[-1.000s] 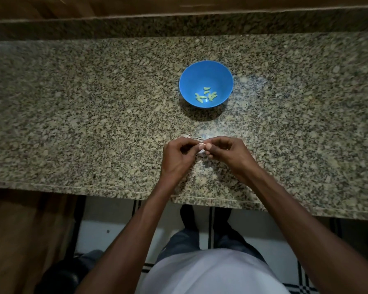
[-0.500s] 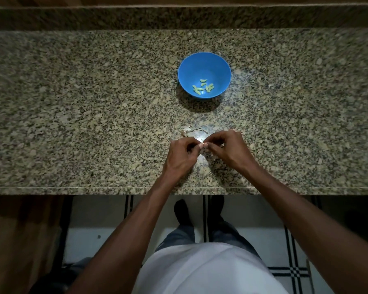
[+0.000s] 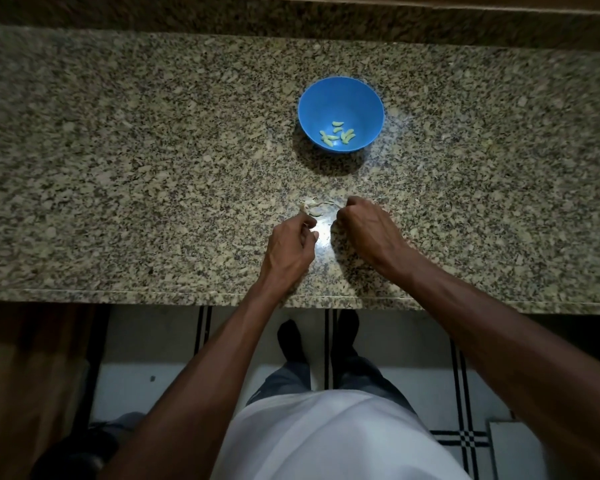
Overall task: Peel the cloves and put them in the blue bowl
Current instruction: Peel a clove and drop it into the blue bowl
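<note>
Head view, looking down on a speckled granite counter [image 3: 118,168]. Both forearms reach forward over the counter's near edge, with the hands low over the stone and a small gap between them. Left hand [image 3: 288,247]: back of the hand upward, fingers curled inward, thumb and forefinger tips drawn together at its right side; whether a clove sits in that pinch cannot be told. Right hand [image 3: 364,230]: knuckles upward, fingers folded under in a loose fist; its contents are hidden, so its hold cannot be told. Pale scraps of peel [image 3: 317,206] lie on the stone just beyond the hands. Blue bowl [image 3: 340,95]: upright, farther back on the counter, well apart from both hands, holding several peeled cloves [image 3: 336,135] clustered on its floor.
</note>
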